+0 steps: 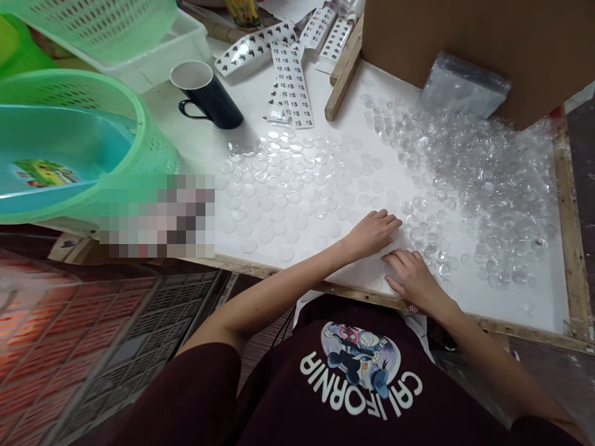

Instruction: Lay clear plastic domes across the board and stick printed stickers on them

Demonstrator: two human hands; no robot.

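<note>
My left hand rests low over the white tabletop, fingers stretched toward the loose clear discs on its right. Just below it, my right hand has its fingers and thumb apart, pointing left. No held item shows in either hand, though the undersides of both are hidden. To the left, many clear round discs lie spread out singly in a flat layer. A large heap of the same transparent pieces covers the right side of the table.
A dark mug lies near sheets of printed stickers. A green basket occupies the left edge. At the back right, a clear plastic packet leans by a brown board. Wooden strips edge the table.
</note>
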